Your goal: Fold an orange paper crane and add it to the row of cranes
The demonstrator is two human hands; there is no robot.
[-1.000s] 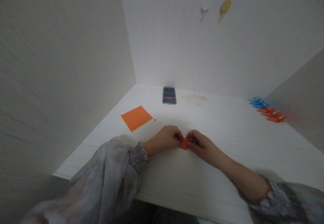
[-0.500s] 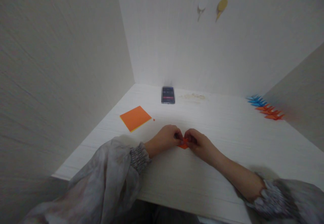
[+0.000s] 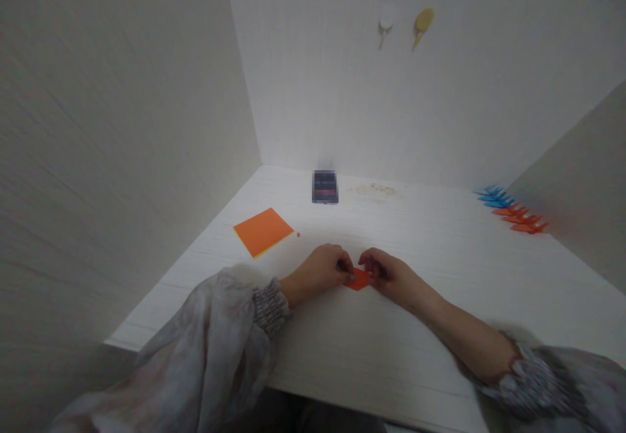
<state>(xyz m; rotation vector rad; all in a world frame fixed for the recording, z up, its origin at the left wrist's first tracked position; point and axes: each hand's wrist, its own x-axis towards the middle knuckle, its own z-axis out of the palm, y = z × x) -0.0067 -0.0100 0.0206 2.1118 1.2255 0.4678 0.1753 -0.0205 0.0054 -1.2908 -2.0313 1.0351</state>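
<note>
A small folded orange paper point(image 3: 358, 280) lies on the white table point(image 3: 440, 302) between my two hands. My left hand point(image 3: 323, 270) pinches its left edge with curled fingers. My right hand point(image 3: 388, 275) pinches its right edge, fingers closed as well. Both wrists rest on the table, grey sleeves behind them. Much of the paper is hidden under my fingertips.
A stack of orange square sheets point(image 3: 263, 231) lies to the left, with a tiny orange scrap point(image 3: 298, 234) beside it. A dark phone point(image 3: 325, 186) leans at the back wall. Folded blue pieces point(image 3: 493, 195) and orange pieces point(image 3: 521, 219) line the right wall. Two hooks point(image 3: 403, 23) hang above.
My hands have stayed on the orange paper with only small finger shifts; slightly more of the paper shows between them now. The view shifted a little.
</note>
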